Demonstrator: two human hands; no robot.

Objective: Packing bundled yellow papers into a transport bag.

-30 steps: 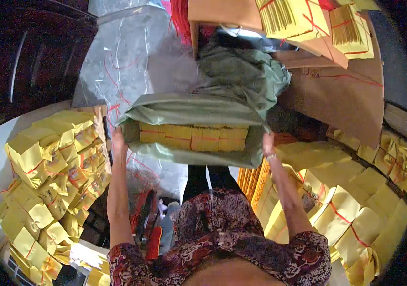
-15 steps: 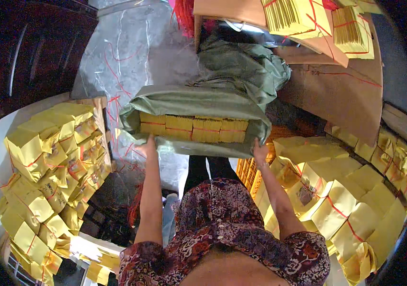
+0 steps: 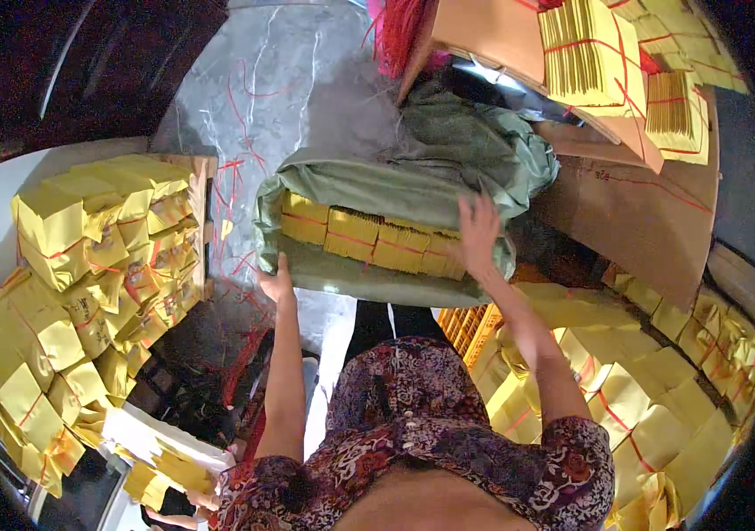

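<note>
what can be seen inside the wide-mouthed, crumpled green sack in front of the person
Inside the crumpled green sack, a row of yellow paper bundles with thin red bands shows. Anything beneath is covered, and the person's right hand partly hides the row's right end.

Green sack (image 3: 377, 181), yellow paper bundles (image 3: 351, 251), red ties (image 3: 351, 238); flowered top (image 3: 404, 389)

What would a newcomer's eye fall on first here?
Probably the open green sack in the middle, holding red-tied yellow bundles, with the left hand at its near left edge and the right hand over its right end. Next come a yellow pile at left, another at lower right, then red strings at the top.
</note>
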